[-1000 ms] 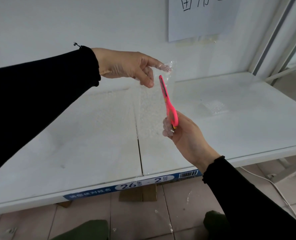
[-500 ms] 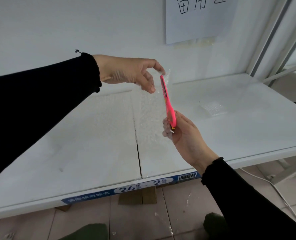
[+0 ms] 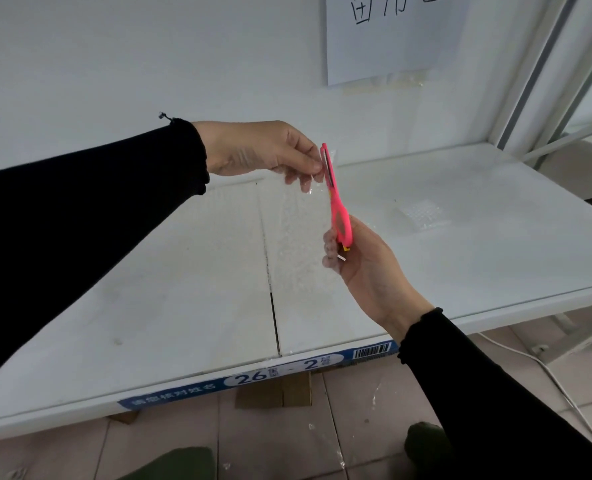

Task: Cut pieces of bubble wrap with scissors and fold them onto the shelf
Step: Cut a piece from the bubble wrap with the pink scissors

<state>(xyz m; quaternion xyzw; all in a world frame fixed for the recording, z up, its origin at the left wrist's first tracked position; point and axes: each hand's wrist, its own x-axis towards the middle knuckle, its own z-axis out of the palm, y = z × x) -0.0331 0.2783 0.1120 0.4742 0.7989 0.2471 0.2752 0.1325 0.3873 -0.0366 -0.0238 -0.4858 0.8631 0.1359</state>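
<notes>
Your left hand (image 3: 263,150) has a pinching grip: thumb and fingertips press together on the top edge of the bubble wrap (image 3: 298,244). The clear sheet hangs flat below it, in front of the shelf (image 3: 183,306); whether its lower end touches the shelf cannot be told. Holding it taut from above probably lets a blade bite instead of pushing the soft film aside.

Your right hand (image 3: 363,265) has its grip curled round the handles of the pink scissors (image 3: 339,209), and its fingers show partly through the wrap. The scissors point upward along the sheet's right side, with the tips just beside your left fingertips. The blades look nearly together, which suggests the cut is close to the top edge and the strip almost free. Mind those fingertips on the last snip.

Further out, to the right on the shelf, one small folded piece (image 3: 422,214) of bubble wrap lies well apart from your hands. This one likely belongs there once folded. A blue label strip (image 3: 253,379) runs along the shelf's front lip, and a paper sign (image 3: 384,36) hangs on the wall behind.
</notes>
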